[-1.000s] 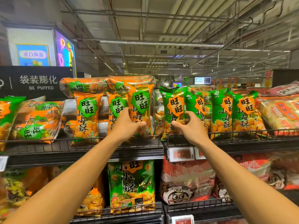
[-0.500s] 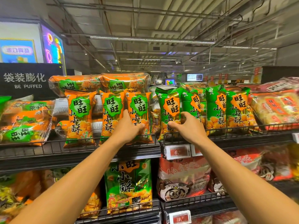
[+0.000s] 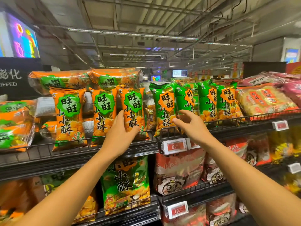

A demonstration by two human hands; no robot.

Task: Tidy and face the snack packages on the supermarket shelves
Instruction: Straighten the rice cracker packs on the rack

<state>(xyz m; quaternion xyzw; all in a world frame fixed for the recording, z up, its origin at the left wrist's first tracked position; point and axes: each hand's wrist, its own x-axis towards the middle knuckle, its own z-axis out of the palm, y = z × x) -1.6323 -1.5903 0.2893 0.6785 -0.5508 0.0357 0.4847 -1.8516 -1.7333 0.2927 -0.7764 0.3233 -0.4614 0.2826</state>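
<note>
Top wire shelf (image 3: 114, 145), black metal with a low front rail: three upright glossy orange snack bags with green badges stand side by side. The first orange bag (image 3: 69, 119) is at the left, the second orange bag (image 3: 102, 115) in the middle, the third orange bag (image 3: 133, 111) at the right.

Left hand (image 3: 120, 136): reaches up from six o'clock and grasps the third orange bag by its lower part, fingers round its left edge and thumb across the front.

At three o'clock from that bag: a row of upright glossy green snack bags with orange badges. The first green bag (image 3: 162, 108) stands nearest; the second green bag (image 3: 185, 98) is just beside it and turned slightly.

Right hand (image 3: 192, 126): held in front of the first and second green bags, low down. Fingers are loosely curled and spread. Whether they touch a bag I cannot tell; nothing is plainly gripped.

At twelve o'clock from the orange bags: two larger orange multipacks (image 3: 84, 79) lie flat on top of the stock.

At nine o'clock: a stack of orange bags lying on their sides (image 3: 14, 124).

Far right of the shelf: clear packs of pale rice crackers (image 3: 263, 101).

Shelf edge below the right hand: a red-and-white electronic price tag (image 3: 174, 145).

Lower shelf: a large green snack bag (image 3: 127, 183), with a red bag bearing a cartoon face (image 3: 177, 175) at its three o'clock.
</note>
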